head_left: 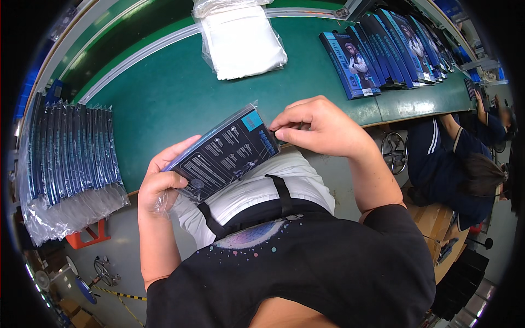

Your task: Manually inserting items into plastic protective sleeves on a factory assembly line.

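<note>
A flat dark box (221,156) with blue and white print, in a clear plastic bag, is held tilted over my lap at the table's front edge. My left hand (164,177) grips its left end, the thumb on the printed face and the fingers behind. Loose clear plastic (164,204) shows below that thumb. My right hand (309,126) is closed at the box's right end, thumb and fingertips pinched together there. Exactly what part of the bag or box lies between those fingertips is too small to make out.
A row of bagged boxes (74,147) stands at the table's left. White plastic bags (243,49) lie at the back of the green table (164,87). Several blue boxes (355,63) stand leaning at the right. Another person (465,169) sits farther right.
</note>
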